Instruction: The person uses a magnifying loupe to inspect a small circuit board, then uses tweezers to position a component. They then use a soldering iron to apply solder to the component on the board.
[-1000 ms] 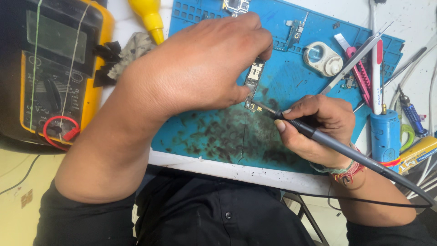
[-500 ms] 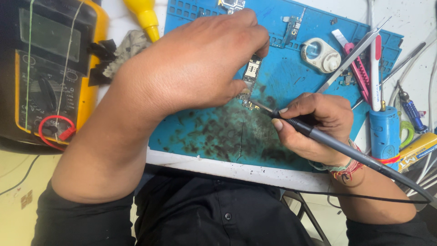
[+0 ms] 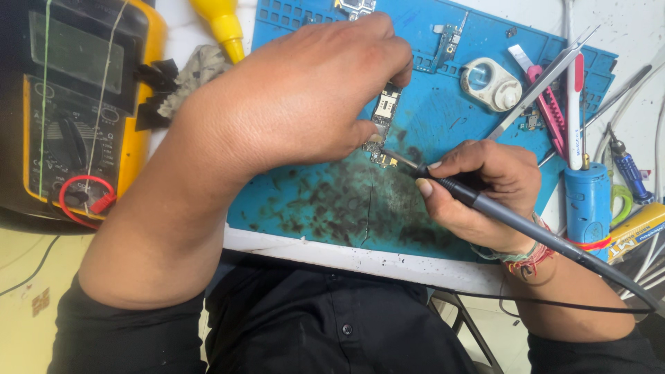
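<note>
Now the left hand (image 3: 298, 97) has shifted a little up the blue mat (image 3: 443, 90) since a second ago, and the small circuit board (image 3: 383, 118) shows more clearly between its pinching thumb and fingertips. The right hand (image 3: 485, 194) is wrapped shut around a soldering iron (image 3: 512, 221), tip still touching the board's lower end. So the work looks mid-joint, unchanged in kind. Tweezers (image 3: 547, 76) and a yellow multimeter (image 3: 83, 104) lie nearby.

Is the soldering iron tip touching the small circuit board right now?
Touching. In the head view the soldering iron, held in the right hand, has its tip meeting the lower end of the small circuit board, which the left hand pins to the blue mat.
</note>
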